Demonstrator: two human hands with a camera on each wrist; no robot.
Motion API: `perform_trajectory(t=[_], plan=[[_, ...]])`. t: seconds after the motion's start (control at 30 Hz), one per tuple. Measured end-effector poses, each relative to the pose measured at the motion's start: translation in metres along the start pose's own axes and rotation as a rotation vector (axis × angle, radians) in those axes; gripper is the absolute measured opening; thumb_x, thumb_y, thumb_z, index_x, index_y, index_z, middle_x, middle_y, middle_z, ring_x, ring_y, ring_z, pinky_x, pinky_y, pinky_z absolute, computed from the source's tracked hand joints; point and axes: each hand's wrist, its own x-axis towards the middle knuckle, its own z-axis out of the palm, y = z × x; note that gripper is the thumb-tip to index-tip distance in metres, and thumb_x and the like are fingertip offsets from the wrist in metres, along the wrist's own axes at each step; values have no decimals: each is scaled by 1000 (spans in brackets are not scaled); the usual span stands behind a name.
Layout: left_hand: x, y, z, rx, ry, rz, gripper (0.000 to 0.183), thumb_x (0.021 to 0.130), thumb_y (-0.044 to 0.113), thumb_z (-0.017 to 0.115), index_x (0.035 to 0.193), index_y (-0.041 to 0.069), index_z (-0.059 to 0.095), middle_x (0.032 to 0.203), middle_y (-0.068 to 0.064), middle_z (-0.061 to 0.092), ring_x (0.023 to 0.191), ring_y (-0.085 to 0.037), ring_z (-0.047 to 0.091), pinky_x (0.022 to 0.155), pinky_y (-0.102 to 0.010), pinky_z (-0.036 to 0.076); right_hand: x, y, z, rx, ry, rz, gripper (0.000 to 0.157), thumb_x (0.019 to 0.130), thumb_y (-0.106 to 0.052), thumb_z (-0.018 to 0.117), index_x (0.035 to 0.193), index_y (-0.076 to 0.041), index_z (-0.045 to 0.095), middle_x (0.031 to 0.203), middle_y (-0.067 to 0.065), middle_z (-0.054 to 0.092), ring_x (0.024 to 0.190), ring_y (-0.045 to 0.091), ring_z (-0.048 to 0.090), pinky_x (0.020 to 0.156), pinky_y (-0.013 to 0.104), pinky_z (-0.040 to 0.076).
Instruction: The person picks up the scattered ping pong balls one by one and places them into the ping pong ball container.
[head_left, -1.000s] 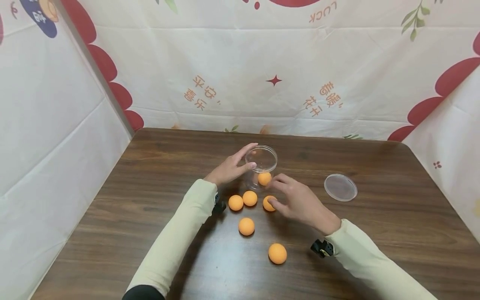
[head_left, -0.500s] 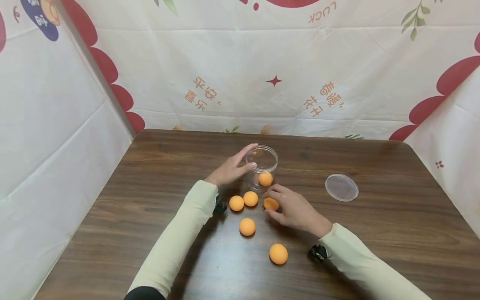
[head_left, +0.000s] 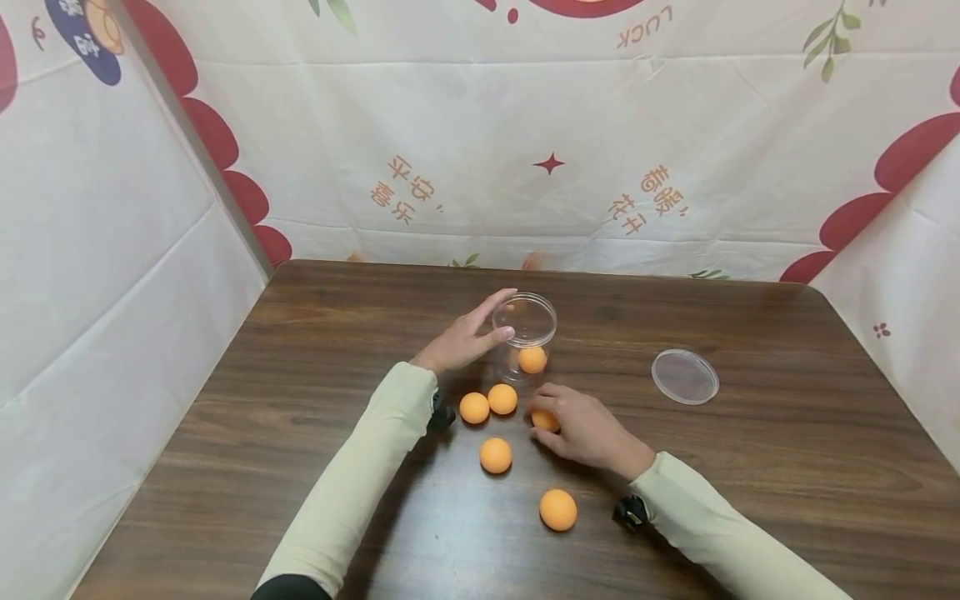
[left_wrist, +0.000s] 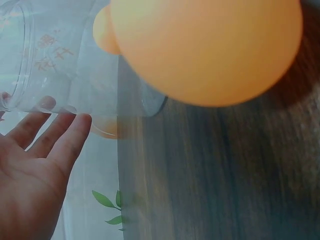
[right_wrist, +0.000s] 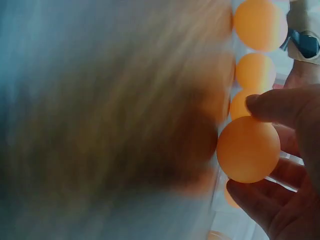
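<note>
My left hand (head_left: 462, 340) holds a clear plastic jar (head_left: 544, 333) upright from its left side, thumb near the rim. Inside the jar, low down, lies one orange ping-pong ball (head_left: 532, 360). In front of the jar my right hand (head_left: 588, 429) has its thumb and fingers around another orange ping-pong ball (right_wrist: 248, 150), which rests on the table. In the left wrist view, several fingertips (left_wrist: 82, 122) touch the jar wall, and a near ball (left_wrist: 210, 50) fills the top.
Two loose balls lie side by side, one being the left ball (head_left: 474, 408). Nearer stand a middle ball (head_left: 496, 456) and a front ball (head_left: 558, 509). A clear round lid (head_left: 685, 377) lies to the right on the brown wooden table (head_left: 300, 375). Printed cloth (head_left: 480, 125) hangs behind.
My right hand has come down and slightly toward the near side, closing its fingers around the ball before the jar. The left hand and jar have stayed in place.
</note>
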Motion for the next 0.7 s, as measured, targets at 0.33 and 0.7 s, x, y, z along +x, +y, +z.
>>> perform_trajectory(t=[0.33,0.7], plan=[[1,3,2,20,0,-20,60,100,36,47,152,30,19,149,-8,40,139,-24,36,107,-49,36,-1,2,4,6,-8,2,22,84,-22,73,103,-10,70,98,0,61,76,7,56,66,28,51],[0,6,1,14,4,-20,59,101,30,47,152,26,18,150,-9,39,139,-23,36,107,-51,35,-1,2,-3,25,15,30,27,83,-20,74,106,-10,66,101,1,63,83,11,59,71,33,52]])
